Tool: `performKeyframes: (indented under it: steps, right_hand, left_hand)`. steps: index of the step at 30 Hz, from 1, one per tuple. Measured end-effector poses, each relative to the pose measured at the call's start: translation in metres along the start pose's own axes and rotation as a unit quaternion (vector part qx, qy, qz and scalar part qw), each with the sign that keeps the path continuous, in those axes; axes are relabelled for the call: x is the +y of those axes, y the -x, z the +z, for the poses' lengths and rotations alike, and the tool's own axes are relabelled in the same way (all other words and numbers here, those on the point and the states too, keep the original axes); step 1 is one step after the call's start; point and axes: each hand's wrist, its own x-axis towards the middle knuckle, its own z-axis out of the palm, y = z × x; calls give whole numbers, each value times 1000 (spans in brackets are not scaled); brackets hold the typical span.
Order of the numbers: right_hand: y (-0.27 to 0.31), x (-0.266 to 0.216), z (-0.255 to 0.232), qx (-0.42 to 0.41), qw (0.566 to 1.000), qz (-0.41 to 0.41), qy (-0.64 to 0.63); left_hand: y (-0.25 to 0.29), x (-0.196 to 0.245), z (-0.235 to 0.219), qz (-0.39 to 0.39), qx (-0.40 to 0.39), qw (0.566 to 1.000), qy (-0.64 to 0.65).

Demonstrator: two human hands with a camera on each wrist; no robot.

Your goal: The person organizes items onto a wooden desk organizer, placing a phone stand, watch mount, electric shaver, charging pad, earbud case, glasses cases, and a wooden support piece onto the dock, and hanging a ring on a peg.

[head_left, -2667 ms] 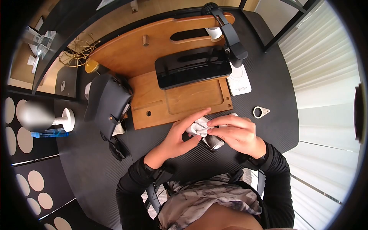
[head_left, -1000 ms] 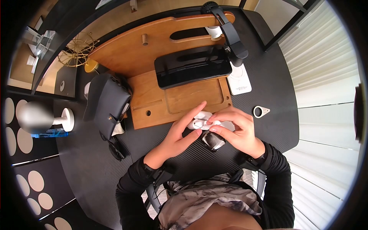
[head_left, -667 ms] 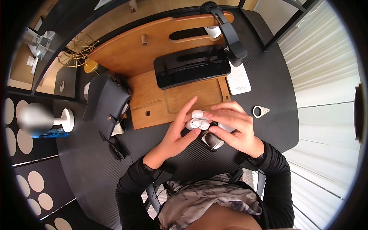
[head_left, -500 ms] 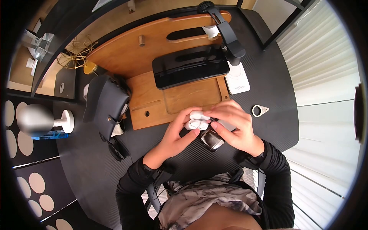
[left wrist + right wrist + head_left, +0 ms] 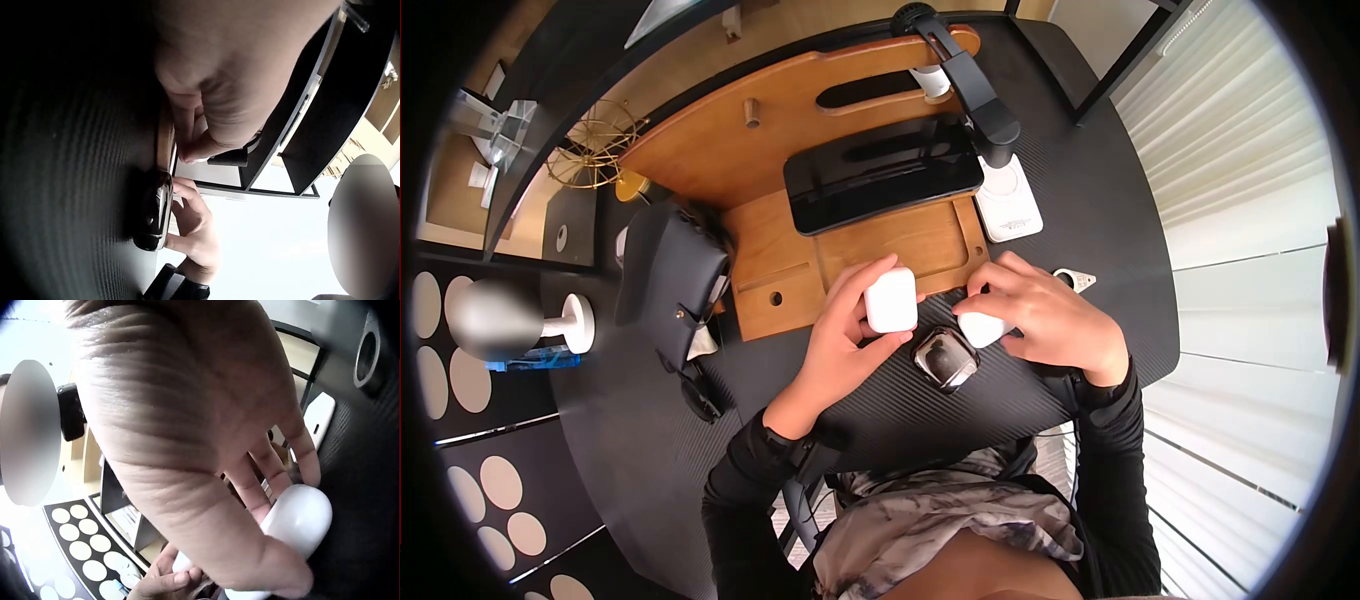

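Note:
My left hand holds a white earbud case between thumb and fingers, its lid down, above the desk. To its right, my right hand grips a second white, smooth, rounded case, low over the desk. In the right wrist view that rounded case lies between thumb and fingers, partly covered by the thumb. Between the hands, a glossy dark case sits on the black desk. The left wrist view shows this dark case low beside my right hand.
Behind the hands stands a wooden organizer bearing a glossy black box. A white power bank and a small ring-shaped tag lie at right. On the left are a dark bag and sunglasses.
The earbud case, earlier with its lid raised and earbuds showing, is now closed and turned in my left hand. My right hand has moved right, away from it, onto the rounded white case.

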Motion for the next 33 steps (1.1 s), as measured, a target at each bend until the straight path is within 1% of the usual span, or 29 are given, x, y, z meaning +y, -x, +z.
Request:
performKeyframes:
  steps: [1,3,4,5,6,7,8,9,10,12,13,14,16,17,18,19,20,22,23,27,29,31,32,33]
  right_hand:
    - [0,1,1,-8,1000,9,14]
    - [1,3,1,-15,999,19,26]
    - [1,5,1,42,998,21,-34]
    - [1,6,0,95,991,21,-92]
    - [-2,5,0,96,991,21,-92]
    - [-7,3,1,113,985,57,-114]
    - [-13,-1,2,130,978,92,-136]
    - [-18,-1,7,142,979,88,-115]
    - [-24,-2,14,143,979,88,-114]
    - [-35,-5,28,215,967,93,-101]
    - [-37,-8,32,227,963,91,-115]
    - [-38,-10,35,229,963,91,-114]
    - [-40,-12,39,222,943,107,-223]
    - [-39,-11,41,225,942,86,-233]
    - [-39,-10,44,226,942,84,-233]
    - [-38,-8,46,231,942,64,-236]
    - [-38,-7,48,235,941,45,-239]
    - [-40,-6,48,236,939,31,-248]
    - [-40,-5,48,236,937,17,-258]
    - [-41,-2,54,233,934,18,-270]
    - [-41,-1,56,244,918,7,-314]
    - [-40,1,54,234,924,-6,-302]
    - [-39,1,54,222,930,-20,-292]
    - [-38,-3,53,206,927,-8,-312]
  left_hand:
    - [0,0,-1,1,0,1000,-2]
    - [2,0,-3,14,8,997,-72]
    - [4,4,-4,14,4,997,-75]
    - [6,10,-7,29,21,980,-196]
    - [8,14,-9,45,38,948,-314]
    - [8,15,-10,46,38,948,-314]
    - [8,17,-11,60,61,942,-324]
    - [8,18,-11,74,83,936,-334]
    - [6,18,-12,75,84,936,-334]
    - [1,17,-15,129,109,899,-404]
    - [0,15,-17,140,113,884,-431]
    - [-2,15,-17,142,112,884,-431]
    - [-5,15,-18,149,91,846,-503]
    - [-4,14,-16,150,90,845,-505]
    - [-3,13,-13,135,96,851,-498]
    - [-3,13,-12,120,101,857,-491]
    - [-4,12,-12,121,101,856,-492]
    - [-6,12,-11,117,102,874,-460]
    - [-7,11,-11,116,102,874,-460]
    - [-17,10,-11,91,98,886,-444]
    - [-20,10,-13,85,90,889,-441]
    - [-22,13,-18,69,79,894,-436]
    - [-23,15,-20,70,77,894,-437]
    - [-24,19,-22,75,78,873,-476]
